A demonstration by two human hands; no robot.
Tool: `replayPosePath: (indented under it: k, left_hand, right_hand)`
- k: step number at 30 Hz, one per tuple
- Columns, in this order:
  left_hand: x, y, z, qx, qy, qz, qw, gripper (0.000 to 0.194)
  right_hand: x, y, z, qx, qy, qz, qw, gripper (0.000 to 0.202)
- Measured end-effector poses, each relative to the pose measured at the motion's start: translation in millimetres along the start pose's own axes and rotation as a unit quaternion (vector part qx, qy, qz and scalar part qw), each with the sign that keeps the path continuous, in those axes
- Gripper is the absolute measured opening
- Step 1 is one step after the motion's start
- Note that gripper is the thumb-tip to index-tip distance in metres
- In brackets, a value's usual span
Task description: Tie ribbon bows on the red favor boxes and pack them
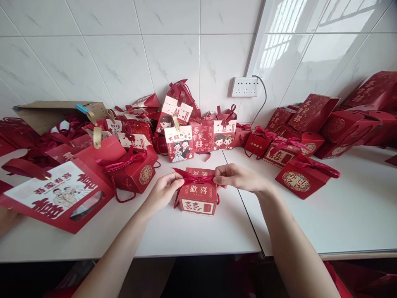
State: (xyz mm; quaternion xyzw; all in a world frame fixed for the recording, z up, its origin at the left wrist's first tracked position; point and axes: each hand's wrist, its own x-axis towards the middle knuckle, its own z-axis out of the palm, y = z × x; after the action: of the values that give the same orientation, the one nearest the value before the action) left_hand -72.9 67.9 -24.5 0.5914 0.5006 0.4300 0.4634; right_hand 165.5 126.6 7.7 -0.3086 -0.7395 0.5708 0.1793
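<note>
In front of me on the white table stands a small red gift box (198, 196) with Chinese lettering and a cream label. A dark red ribbon (199, 179) crosses its top, gathered at the middle. My left hand (166, 188) pinches the ribbon at the left side of the box, with a pointed ribbon tail showing above the fingers. On the opposite side, my right hand (235, 177) grips the ribbon between thumb and fingers. Twisted red cord shows at both sides of the box.
Several red gift boxes with ribbons (302, 176) stand at the right. Others (180, 145) crowd the tiled wall. At left are a large red gift bag (58, 196), another person's hand (10, 219) beside it, and a cardboard box (62, 108). A power socket (244, 87) is on the wall.
</note>
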Motion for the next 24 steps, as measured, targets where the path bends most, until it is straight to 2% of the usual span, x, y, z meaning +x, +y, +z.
replayPosePath:
  k: [2,4,6,8,12,16,20,24]
  left_hand:
    - [-4,6,1.7,0.020,0.001,-0.003,1.000,0.022]
    - [-9,13,3.4,0.051,-0.006,-0.008,0.999,0.023]
    - [-15,20,5.2,0.079,-0.025,-0.012,0.997,0.022]
    - [-20,26,7.0,0.104,-0.039,-0.017,0.994,0.021]
    - [-22,31,11.0,0.167,-0.042,-0.015,0.985,0.020]
    - [-19,33,14.4,0.239,-0.018,0.037,0.970,0.019]
    - [-19,34,16.7,0.310,0.005,0.081,0.947,0.016]
    - [-22,35,19.6,0.362,0.056,0.156,0.917,0.004]
  right_hand:
    - [-1,-1,-1,-0.021,0.014,-0.010,1.000,0.030]
    - [-2,-4,0,-0.061,0.109,-0.039,0.991,0.032]
    - [-1,-7,5,-0.116,0.230,-0.079,0.963,0.032]
    - [2,-9,14,-0.163,0.281,-0.113,0.939,0.028]
    - [9,-8,34,-0.178,0.225,-0.157,0.945,0.020]
    - [13,-6,43,-0.163,0.173,-0.160,0.958,0.014]
    - [13,-6,43,-0.108,0.171,-0.134,0.970,0.012]
    - [14,-6,43,-0.046,0.179,-0.086,0.979,0.015]
